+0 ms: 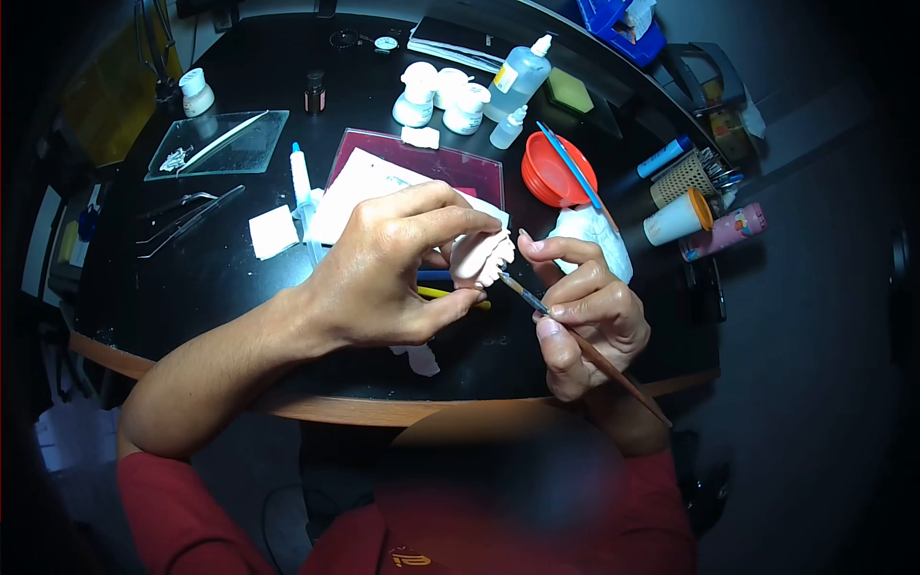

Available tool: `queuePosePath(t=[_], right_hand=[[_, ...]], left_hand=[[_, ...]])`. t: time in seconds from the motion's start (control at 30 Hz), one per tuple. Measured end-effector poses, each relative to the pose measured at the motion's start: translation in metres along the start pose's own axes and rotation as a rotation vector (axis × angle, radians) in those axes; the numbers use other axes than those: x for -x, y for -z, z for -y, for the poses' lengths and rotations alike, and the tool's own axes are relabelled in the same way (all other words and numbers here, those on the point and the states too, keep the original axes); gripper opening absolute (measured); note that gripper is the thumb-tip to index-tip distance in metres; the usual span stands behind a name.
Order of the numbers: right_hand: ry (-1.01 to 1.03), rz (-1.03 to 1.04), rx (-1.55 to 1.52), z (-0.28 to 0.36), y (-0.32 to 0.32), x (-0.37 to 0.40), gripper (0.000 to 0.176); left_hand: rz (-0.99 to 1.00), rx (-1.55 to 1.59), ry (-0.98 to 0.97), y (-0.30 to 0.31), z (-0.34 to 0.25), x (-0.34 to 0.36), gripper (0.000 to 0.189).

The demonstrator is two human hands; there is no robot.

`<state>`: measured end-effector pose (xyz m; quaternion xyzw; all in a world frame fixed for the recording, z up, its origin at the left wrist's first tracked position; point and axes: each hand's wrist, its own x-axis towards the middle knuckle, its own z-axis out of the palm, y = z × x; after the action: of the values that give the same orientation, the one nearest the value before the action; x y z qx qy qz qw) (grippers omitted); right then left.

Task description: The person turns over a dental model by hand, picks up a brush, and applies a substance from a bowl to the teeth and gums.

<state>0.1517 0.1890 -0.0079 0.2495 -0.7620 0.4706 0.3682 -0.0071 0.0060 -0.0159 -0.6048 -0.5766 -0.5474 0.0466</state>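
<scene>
My left hand grips a pale dental cast between thumb and fingers, its row of teeth turned to the right. In my right hand is a thin brush with a brown wooden handle, held like a pen. The brush's tip is right at the teeth of the cast. Behind my left hand lie a white sheet and a dark red plate. A yellow tool partly shows beneath the cast. A crumpled white tissue sits just beyond my right hand.
White-capped jars and a clear squeeze bottle stand at the back. Red bowls hold a blue stick at right. Leftward are a syringe, tweezers and a glass slab. A wooden edge borders the black table.
</scene>
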Motion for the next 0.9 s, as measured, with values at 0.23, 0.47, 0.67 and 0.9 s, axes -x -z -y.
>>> queuePosePath(t=[0.23,0.47,0.67,0.9], right_hand=[[-0.026,0.009,0.029,0.0003,0.0016,0.0029,0.010],[0.009,0.019,0.072,0.0015,0.0023,0.0013,0.013],[0.014,0.048,0.095,0.0018,0.0036,0.0001,0.013],[0.023,-0.026,0.040,0.0010,0.0011,0.0017,0.013]], left_hand=[[0.030,-0.016,-0.012,0.0013,-0.0009,0.0004,0.052],[0.031,-0.015,-0.033,0.0022,-0.0009,0.0000,0.053],[0.041,-0.022,-0.035,0.0027,-0.0015,-0.0003,0.053],[0.011,0.003,-0.047,0.0014,-0.0027,-0.0016,0.046]])
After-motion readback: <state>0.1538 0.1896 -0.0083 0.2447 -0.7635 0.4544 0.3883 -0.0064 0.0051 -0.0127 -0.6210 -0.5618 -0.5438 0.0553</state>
